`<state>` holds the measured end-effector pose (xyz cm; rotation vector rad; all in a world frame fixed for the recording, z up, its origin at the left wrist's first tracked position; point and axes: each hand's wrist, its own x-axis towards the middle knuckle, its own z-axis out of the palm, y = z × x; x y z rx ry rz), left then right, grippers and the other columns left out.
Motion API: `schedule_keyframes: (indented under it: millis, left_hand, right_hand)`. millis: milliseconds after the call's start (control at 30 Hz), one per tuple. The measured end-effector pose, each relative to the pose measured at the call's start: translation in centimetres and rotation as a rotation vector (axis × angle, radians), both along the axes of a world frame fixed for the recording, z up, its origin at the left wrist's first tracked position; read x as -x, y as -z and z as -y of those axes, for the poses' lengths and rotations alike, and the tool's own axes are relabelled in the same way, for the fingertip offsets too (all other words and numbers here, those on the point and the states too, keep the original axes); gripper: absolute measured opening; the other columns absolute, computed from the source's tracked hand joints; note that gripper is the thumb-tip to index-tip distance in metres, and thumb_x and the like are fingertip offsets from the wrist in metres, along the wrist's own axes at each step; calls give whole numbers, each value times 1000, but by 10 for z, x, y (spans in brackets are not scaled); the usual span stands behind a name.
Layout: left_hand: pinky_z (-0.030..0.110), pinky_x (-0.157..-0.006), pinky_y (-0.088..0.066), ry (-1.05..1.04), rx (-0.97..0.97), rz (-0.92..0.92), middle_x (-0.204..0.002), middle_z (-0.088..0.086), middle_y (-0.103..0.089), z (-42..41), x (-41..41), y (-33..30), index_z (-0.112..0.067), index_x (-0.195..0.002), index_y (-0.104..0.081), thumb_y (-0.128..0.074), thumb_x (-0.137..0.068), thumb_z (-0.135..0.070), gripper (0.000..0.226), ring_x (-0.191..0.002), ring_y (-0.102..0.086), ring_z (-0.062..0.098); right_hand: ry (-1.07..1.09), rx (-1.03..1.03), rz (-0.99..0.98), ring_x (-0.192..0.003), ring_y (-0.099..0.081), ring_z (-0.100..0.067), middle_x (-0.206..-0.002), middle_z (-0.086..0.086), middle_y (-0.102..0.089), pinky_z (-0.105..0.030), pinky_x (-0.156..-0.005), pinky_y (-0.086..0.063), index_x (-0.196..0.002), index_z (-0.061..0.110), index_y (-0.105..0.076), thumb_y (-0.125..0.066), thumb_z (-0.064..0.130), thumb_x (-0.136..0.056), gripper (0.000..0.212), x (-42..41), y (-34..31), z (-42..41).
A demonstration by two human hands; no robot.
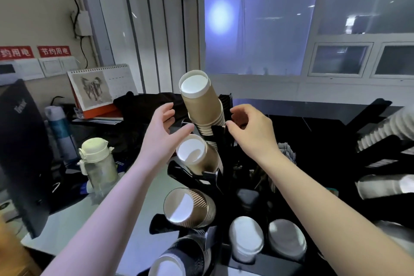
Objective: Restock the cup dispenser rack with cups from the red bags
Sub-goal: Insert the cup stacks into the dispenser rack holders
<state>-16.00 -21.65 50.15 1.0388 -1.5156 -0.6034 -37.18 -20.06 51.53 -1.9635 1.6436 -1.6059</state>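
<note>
A black cup dispenser rack (215,177) stands in the middle of the view with tilted slots. Its top slot holds a stack of brown paper cups (201,105), mouth facing me. Below sit a second brown stack (197,154), a ribbed brown stack (190,208) and a dark stack (179,255). My left hand (165,132) hovers just left of the top stack, fingers spread and holding nothing. My right hand (248,127) is just right of that stack, fingers curled at the rack's black edge; whether it grips the rack is unclear. No red bag is in view.
White lids (246,242) and grey lids (286,240) fill slots at the rack's lower right. A second rack with white cups (380,139) stands at the far right. A cream bottle (98,163), a blue bottle (60,130), a black laptop (20,154) and a desk calendar (100,87) sit left.
</note>
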Motion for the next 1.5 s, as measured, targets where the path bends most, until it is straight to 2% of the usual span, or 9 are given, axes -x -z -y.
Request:
schedule_keyframes:
  millis: [200, 367, 500, 633, 733, 933, 1067, 1233, 1500]
  left_hand:
    - [37, -110, -37, 47, -35, 156, -144, -3, -47, 26, 13, -26, -22, -144, -35, -79, -70, -30, 86, -132, -42, 8]
    - [15, -86, -41, 116, -40, 245, -116, -20, -61, 41, 18, -29, -29, -124, -52, -81, -71, -31, 60, -110, -53, -7]
    - [29, -90, -50, 176, -95, 240, -114, -8, -65, 51, 23, -22, -24, -123, -53, -76, -79, -31, 50, -108, -60, 10]
    - [17, -78, -49, 154, -46, 151, -113, -12, -64, 48, 26, -21, -26, -125, -50, -73, -78, -44, 56, -106, -60, 7]
    - [37, -93, -51, 206, -13, 88, -120, 0, -63, 43, 25, -28, -18, -131, -46, -66, -72, -59, 75, -111, -61, 16]
    - [38, -96, -49, 177, 80, 36, -120, 1, -63, 29, 23, -40, -15, -130, -47, -63, -59, -80, 98, -112, -60, 13]
    - [30, -87, -52, 136, 159, -12, -117, 12, -63, 18, 16, -44, -3, -124, -49, -67, -64, -68, 90, -108, -62, 21]
    - [8, -72, -47, 41, 212, -57, -103, -6, -64, 4, 0, -33, -20, -108, -53, -73, -80, -20, 35, -94, -63, -6]
    - [18, -79, -51, 104, 199, -66, -109, -1, -66, -17, -17, 1, -9, -122, -52, -78, -64, -41, 71, -104, -64, 12]
  right_hand:
    - [-72, -80, -150, -105, -61, -15, -114, 1, -68, -19, -82, -40, -122, 16, -60, -72, 25, -77, 48, -5, -19, 24]
    - [-91, -187, -283, -92, -63, -24, -96, 0, -70, -38, -79, -52, -101, 16, -63, -72, 30, -75, 31, -13, -28, 34]
    - [-63, -203, -290, -90, -61, -26, -94, -4, -69, -40, -76, -52, -98, 11, -63, -73, 34, -77, 33, -18, -32, 38]
    - [-96, -179, -168, -88, -64, -24, -92, -1, -71, -39, -76, -53, -99, 13, -66, -75, 34, -74, 34, -23, -33, 35]
    - [-131, -104, -35, -86, -66, -23, -92, -2, -71, -43, -78, -54, -100, 15, -67, -73, 22, -74, 27, -29, -37, 33]
    - [-204, -43, 79, -89, -60, -3, -99, 12, -68, -6, -69, -42, -116, 22, -60, -78, 28, -76, 44, -35, -44, 23]
    - [-245, 32, 95, -103, -59, -5, -113, 10, -64, -20, -86, -46, -123, 23, -55, -77, 23, -76, 52, -43, -47, 11]
    - [-249, 130, 5, -105, -52, -5, -118, 9, -60, -19, -90, -39, -127, 26, -53, -78, 20, -74, 59, -52, -40, -6]
    - [-266, 104, -75, -110, -50, -4, -121, 9, -56, -15, -94, -39, -130, 23, -53, -79, 19, -72, 64, -56, -13, -36]
